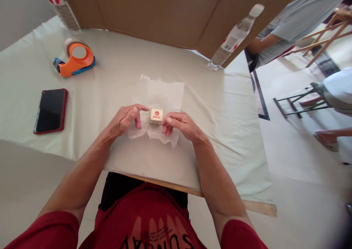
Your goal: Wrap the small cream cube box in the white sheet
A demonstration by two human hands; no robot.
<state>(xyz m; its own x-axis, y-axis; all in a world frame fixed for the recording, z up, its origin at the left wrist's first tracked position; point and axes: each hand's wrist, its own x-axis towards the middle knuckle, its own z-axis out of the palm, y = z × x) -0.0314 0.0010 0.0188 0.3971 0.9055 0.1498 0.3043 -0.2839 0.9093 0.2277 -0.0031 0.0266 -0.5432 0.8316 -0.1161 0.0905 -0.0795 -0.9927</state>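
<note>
A small cream-coloured box with a red round mark and red label on top sits on a sheet of clear bubble wrap. To its left is my left hand, the index finger stretched toward the box's top left edge and the other fingers apart, holding nothing. My right hand is at the box's right side, fingers curled and the thumb against the index finger. Its fingertips are close to the box's side; whether they touch it or pinch something is hidden. The wrap's crumpled near edge lies below both hands.
An orange tape dispenser and a phone in a red case lie left. Plastic bottles, one at left and one at right, stand before a cardboard panel. Other people are at the right, near a folding stool.
</note>
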